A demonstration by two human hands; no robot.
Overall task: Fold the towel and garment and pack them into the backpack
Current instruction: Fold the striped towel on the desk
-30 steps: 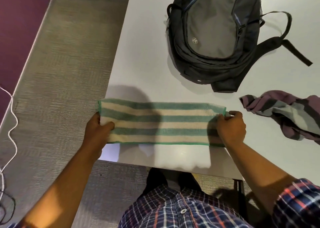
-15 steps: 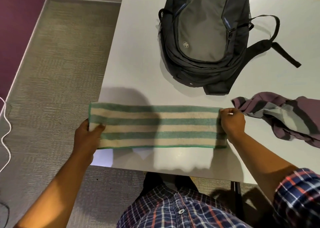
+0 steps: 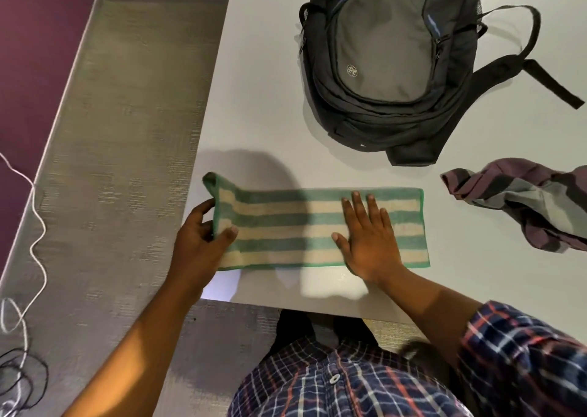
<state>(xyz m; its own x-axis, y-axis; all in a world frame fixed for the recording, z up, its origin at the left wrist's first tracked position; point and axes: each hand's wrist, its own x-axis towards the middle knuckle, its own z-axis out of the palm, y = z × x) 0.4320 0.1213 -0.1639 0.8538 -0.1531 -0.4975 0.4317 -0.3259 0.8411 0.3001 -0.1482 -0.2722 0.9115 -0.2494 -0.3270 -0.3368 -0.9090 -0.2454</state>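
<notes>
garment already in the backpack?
No, the garment lies crumpled on the table to the right of the towel, outside the backpack.

Green/cream striped towel [image 3: 311,229] folded in long strip; crumpled purple garment [image 3: 521,204] right; grey backpack [image 3: 387,54] behind, flat.

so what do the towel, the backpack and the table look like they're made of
Towel: looks like cotton terry, matte and fuzzy, with woven green and cream stripes and a soft edge curling up where the left hand lifts it.
Backpack: probably woven synthetic like nylon or polyester, with a faint sheen, stitched panels and zips.
Table: smooth pale top, likely laminate; it mirrors light near the front edge.
</notes>
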